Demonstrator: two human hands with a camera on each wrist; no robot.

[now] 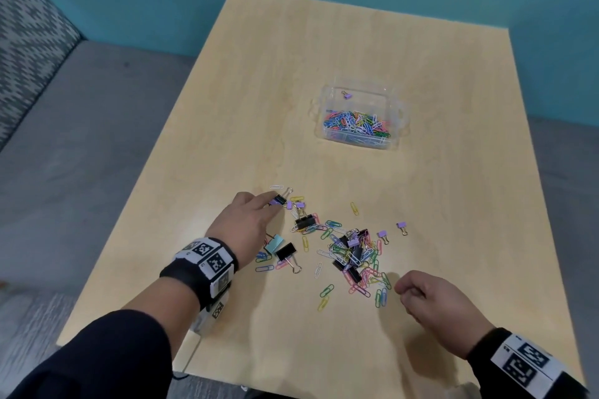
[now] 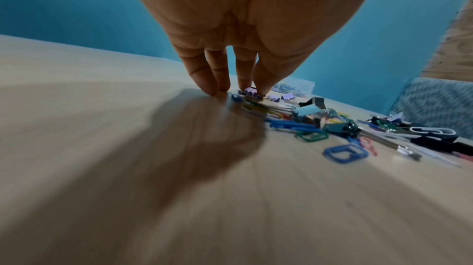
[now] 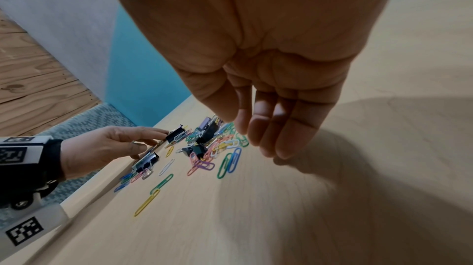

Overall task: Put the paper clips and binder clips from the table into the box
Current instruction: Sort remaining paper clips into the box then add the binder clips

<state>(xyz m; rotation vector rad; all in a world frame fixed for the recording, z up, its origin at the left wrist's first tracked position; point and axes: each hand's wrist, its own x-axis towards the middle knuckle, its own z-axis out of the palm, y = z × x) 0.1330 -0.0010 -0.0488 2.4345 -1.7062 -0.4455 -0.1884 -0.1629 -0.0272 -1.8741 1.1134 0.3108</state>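
The left hand (image 1: 248, 220) pinches a purple binder clip (image 1: 276, 201) near the counter's (image 1: 421, 204) left edge; the right hand (image 1: 434, 304) (loosely curled, holding nothing) hovers beside scattered paper clips (image 1: 353, 256). The clear box (image 1: 358, 115) sits toward the far edge.

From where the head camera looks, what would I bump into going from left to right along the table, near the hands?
Left hand → light blue binder clip → lone yellow paper clip → small purple binder clip farthest right → right hand.
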